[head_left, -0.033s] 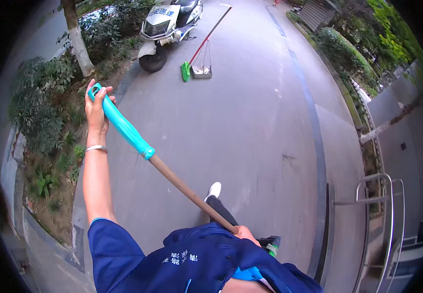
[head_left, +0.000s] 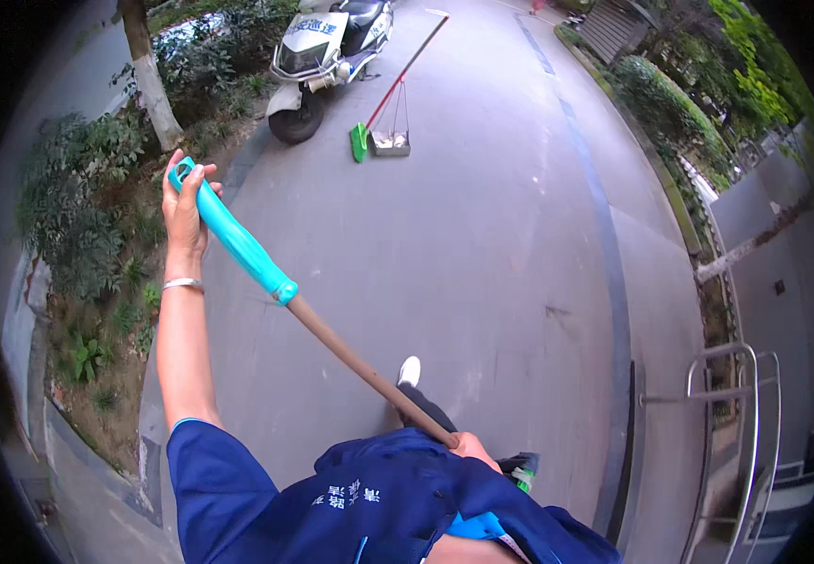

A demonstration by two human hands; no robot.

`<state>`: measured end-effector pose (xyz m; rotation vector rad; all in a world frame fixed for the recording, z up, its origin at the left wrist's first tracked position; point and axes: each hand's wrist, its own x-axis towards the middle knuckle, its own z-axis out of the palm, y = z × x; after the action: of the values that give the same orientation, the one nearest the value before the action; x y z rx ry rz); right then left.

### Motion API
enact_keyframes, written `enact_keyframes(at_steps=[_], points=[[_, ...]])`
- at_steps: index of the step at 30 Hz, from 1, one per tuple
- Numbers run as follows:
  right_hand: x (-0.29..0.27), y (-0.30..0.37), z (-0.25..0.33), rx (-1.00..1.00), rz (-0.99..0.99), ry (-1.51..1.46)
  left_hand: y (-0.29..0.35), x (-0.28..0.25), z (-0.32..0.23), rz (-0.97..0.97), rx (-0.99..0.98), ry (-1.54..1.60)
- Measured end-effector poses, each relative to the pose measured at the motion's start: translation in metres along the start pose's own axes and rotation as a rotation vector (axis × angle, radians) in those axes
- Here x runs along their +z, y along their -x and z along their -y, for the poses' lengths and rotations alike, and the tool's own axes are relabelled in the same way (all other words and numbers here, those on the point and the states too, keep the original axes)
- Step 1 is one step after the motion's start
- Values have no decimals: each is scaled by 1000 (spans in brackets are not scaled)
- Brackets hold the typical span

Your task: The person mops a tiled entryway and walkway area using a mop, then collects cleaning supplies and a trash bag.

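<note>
A broom with a brown stick [head_left: 360, 367] and a turquoise grip [head_left: 233, 240] slants across in front of me. My left hand [head_left: 186, 211] is raised at the far left, wrapped round the top of that grip, with a metal bangle on the wrist. Lower down, close to my body, my right hand [head_left: 474, 451] is closed round the stick; part of it is hidden by my dark blue shirt. Just past the right hand, a dark and green end [head_left: 522, 470] of the broom shows, mostly covered by my clothing.
Ahead on the grey pavement stand a long-handled dustpan [head_left: 390, 146] with litter in it and a red-handled green broom [head_left: 359, 143]. A white scooter [head_left: 308, 56] is parked beside them. Planted beds [head_left: 87, 226] border the left; metal rails [head_left: 750, 423] stand at right.
The scooter, dustpan and green broom sit slightly lower in the picture. My white shoe appears a little lower too. Both hands keep the same hold on the broom.
</note>
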<state>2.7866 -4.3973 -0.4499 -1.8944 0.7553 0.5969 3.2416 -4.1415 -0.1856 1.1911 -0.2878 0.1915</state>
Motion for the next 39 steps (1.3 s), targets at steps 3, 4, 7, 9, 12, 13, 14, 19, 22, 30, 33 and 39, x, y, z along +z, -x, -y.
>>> enact_keyframes(at_steps=[3, 4, 7, 9, 12, 13, 14, 19, 22, 30, 33, 39], points=[[-59, -64, 47, -128, -12, 122, -52, 31, 7, 0, 61, -84], [-74, -77, 57, -89, 27, 167, -63, 36, 9, 2, 63, -99], [-122, -114, 98, 23, 36, 177, -110, 51, 7, 59, 116, -186], [-162, -145, 102, -111, -36, 227, -131, 88, -6, 113, 124, -239], [-247, -195, 131, -242, -272, 360, -160, 126, 5, 294, -12, -190], [-281, -201, 146, -202, -380, 387, -171, 130, 21, 376, -47, -171], [-318, -218, 142, -111, -436, 252, -186, 135, 41, 407, -129, -155], [-471, -285, 162, -266, -768, 28, -255, 164, 163, 312, -602, -276], [-529, -315, 188, -273, -790, 1, -296, 193, 264, 313, -770, -345], [-637, -446, 270, -259, -732, -237, -406, 313, 457, 465, -922, -451], [-692, -517, 276, -282, -717, -222, -464, 346, 536, 501, -885, -624], [-754, -614, 309, -123, -675, -264, -542, 406, 636, 425, -754, -916]])
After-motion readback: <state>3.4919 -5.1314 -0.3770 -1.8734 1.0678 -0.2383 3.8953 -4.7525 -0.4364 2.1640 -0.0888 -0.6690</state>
